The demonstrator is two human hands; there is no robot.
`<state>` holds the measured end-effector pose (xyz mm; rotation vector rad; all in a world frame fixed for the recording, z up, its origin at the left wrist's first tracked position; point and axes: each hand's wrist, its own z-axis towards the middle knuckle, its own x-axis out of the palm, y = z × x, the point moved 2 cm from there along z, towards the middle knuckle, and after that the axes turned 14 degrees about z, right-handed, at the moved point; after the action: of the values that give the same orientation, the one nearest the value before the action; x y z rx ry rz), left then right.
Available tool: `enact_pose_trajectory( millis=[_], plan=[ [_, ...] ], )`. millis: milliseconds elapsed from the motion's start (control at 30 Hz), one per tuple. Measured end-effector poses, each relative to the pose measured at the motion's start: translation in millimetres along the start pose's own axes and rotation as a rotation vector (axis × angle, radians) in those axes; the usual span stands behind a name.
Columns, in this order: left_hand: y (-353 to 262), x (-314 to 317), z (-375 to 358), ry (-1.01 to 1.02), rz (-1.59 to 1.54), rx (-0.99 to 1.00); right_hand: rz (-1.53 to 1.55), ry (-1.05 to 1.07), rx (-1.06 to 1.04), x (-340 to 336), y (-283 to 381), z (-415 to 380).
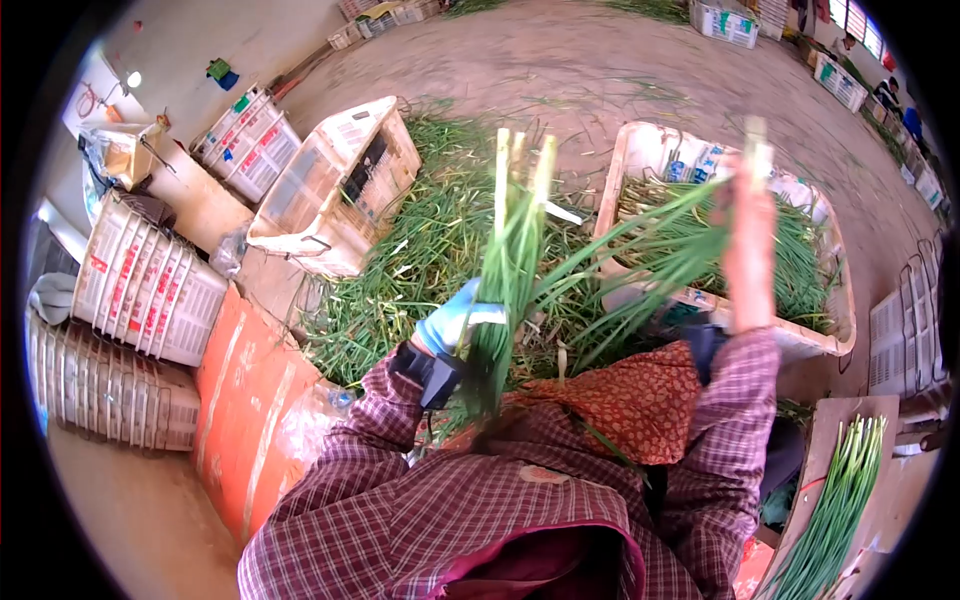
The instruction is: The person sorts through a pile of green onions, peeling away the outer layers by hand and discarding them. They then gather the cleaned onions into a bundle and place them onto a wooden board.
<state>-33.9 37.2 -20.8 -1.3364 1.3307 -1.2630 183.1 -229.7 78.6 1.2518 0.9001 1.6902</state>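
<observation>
My left hand (460, 318), in a blue and white glove, is closed around an upright bunch of garlic chives (515, 240). Its pale stem ends point up and the dark leaves hang down by my lap. My right hand (750, 225), raised over the white crate and blurred by motion, grips a second bunch of garlic chives (670, 235). The pale ends of that bunch stick out above the fingers, while its leaves trail left toward the first bunch. Beneath, the white crate (840, 290) holds more chives (800, 250).
Loose leaves (400, 240) lie heaped on the floor before me. An upright white crate (345, 190) stands beyond, left. Stacked crates (150, 290) and an orange sheet (245, 390) are at left. Chives (840, 500) lie on a board (800, 530) at right. People work far right.
</observation>
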Motion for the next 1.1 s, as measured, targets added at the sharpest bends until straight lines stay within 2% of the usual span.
enact_pose_trajectory(
  millis=[33,67,133,200,267,400,467,533,567,667,733,800,867,1000,1067,1100],
  plan=[
    [-0.2,-11.0,-4.1,-0.027,0.068,-0.018,-0.044,-0.09,-0.079,-22.9,12.8,11.7],
    [-5.9,-8.4,-8.5,-0.14,0.032,0.006,-0.087,-0.181,-0.158,-42.9,23.5,20.9],
    [3.8,-26.8,-7.3,-0.153,0.132,-0.057,-0.043,-0.234,-0.276,-65.3,38.2,28.5],
    [20.1,-35.5,-1.7,-0.198,0.198,-0.014,0.056,-0.16,-0.309,-56.2,35.0,25.7],
    [23.0,-28.2,3.8,-0.231,0.266,0.027,-0.115,-0.015,-0.305,-11.8,32.1,-5.1],
    [9.6,2.3,8.2,-0.244,0.18,0.026,-0.25,0.339,-0.025,67.4,-9.9,-50.8],
    [0.4,12.5,7.4,-0.224,0.27,0.045,-0.387,0.455,0.087,91.2,-17.7,-60.6],
    [-3.6,16.6,5.5,-0.244,0.299,0.035,-0.391,0.467,-0.157,101.5,-40.7,-59.7],
    [-2.8,16.5,5.2,-0.228,0.317,0.032,-0.385,0.461,-0.211,100.9,-48.7,-59.6],
    [-6.9,20.3,2.2,-0.243,0.326,0.085,-0.379,0.528,-0.112,100.3,-45.9,-58.0],
    [-0.5,11.2,-0.8,-0.191,0.292,0.065,-0.318,0.525,-0.147,97.4,-46.2,-58.1],
    [5.5,6.6,-4.7,-0.148,0.193,0.03,-0.366,0.556,-0.17,92.4,-48.8,-54.7],
    [10.0,5.1,-9.2,-0.213,-0.069,-0.034,-0.378,0.569,-0.142,89.1,-48.8,-54.9],
    [2.6,7.7,-12.1,-0.223,0.011,0.009,-0.453,0.581,-0.225,86.8,-44.4,-56.4],
    [-0.6,7.2,-13.6,-0.208,0.025,0.032,-0.535,0.501,-0.442,80.2,-50.5,-51.9],
    [-1.6,6.1,-16.3,-0.223,0.032,0.03,-0.577,0.467,-0.361,75.0,-51.0,-46.9]
  ],
)
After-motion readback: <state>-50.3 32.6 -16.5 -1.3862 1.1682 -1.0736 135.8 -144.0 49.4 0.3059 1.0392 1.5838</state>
